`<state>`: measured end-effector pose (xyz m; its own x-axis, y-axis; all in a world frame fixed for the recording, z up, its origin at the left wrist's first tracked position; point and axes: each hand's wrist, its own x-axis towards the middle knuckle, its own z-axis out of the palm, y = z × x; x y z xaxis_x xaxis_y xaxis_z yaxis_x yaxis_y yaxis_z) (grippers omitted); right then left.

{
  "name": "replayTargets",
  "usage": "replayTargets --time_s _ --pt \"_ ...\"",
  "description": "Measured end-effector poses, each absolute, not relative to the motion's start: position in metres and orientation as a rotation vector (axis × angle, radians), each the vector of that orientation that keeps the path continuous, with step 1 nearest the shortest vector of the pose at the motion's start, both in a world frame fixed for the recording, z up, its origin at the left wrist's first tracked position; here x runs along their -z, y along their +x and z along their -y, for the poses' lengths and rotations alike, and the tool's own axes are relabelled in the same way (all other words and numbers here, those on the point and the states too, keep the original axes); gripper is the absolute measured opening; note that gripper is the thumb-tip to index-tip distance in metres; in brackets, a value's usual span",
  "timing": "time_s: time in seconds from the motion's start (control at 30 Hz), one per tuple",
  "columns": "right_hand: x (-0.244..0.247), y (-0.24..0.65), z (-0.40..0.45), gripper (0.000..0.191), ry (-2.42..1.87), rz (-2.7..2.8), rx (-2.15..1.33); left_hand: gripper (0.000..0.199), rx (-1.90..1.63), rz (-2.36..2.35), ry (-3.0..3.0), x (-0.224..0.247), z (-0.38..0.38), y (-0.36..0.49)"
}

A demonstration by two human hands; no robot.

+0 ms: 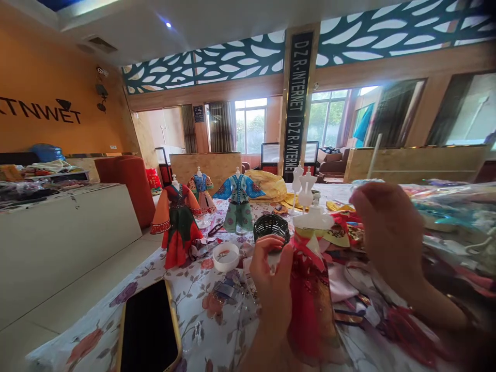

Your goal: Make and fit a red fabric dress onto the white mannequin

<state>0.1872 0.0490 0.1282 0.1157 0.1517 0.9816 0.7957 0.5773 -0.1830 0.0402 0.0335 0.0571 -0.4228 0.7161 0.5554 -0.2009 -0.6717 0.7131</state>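
My left hand (272,281) is at the left edge of a small red doll dress (306,294). Its thumb and forefinger curl together against the fabric; the other fingers are mostly hidden. The dress hangs below a white mini mannequin bust (315,217) and has a sheer, brownish lower part. My right hand (391,232) is raised to the right of the dress, smeared by motion. Its fingers look pinched together, and whatever is between them is too small to see. Just beyond my left hand sits a black woven basket (271,227), with a white bowl (226,257) to its left.
Dressed mini mannequins stand at the back left: one in red and orange (179,222), one in blue and green (238,201), one in patterned cloth (202,194). A phone (150,328) lies front left. Bare white mannequins (307,188) stand behind; fabric scraps and plastic bags (457,206) crowd the right.
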Motion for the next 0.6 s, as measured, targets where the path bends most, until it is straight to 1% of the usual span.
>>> replayTargets --time_s 0.03,0.07,0.13,0.27,0.33,0.5,0.6 --pt "-0.127 0.187 -0.041 0.004 -0.867 1.418 0.581 0.007 -2.09 -0.745 1.217 -0.058 -0.033 0.041" --pt "-0.126 0.186 -0.032 0.004 -0.828 1.438 0.631 0.013 -2.062 -0.739 1.222 -0.058 -0.033 0.042" --pt "-0.123 0.18 -0.015 0.011 -0.661 1.544 0.769 0.023 -2.016 -0.725 1.22 -0.058 -0.033 0.044" --pt "-0.118 0.163 0.003 0.023 -0.648 1.707 0.989 0.035 -1.96 -0.677 1.167 -0.056 -0.034 0.045" --pt "-0.116 0.157 0.002 0.022 -0.689 1.68 1.051 0.038 -1.923 -0.679 1.163 -0.056 -0.034 0.045" --pt "-0.117 0.158 -0.001 0.013 -0.787 1.607 1.088 0.042 -1.871 -0.738 1.167 -0.058 -0.033 0.046" --pt "-0.117 0.161 0.003 0.016 -0.806 1.626 1.097 0.046 -1.844 -0.744 1.153 -0.059 -0.034 0.045"
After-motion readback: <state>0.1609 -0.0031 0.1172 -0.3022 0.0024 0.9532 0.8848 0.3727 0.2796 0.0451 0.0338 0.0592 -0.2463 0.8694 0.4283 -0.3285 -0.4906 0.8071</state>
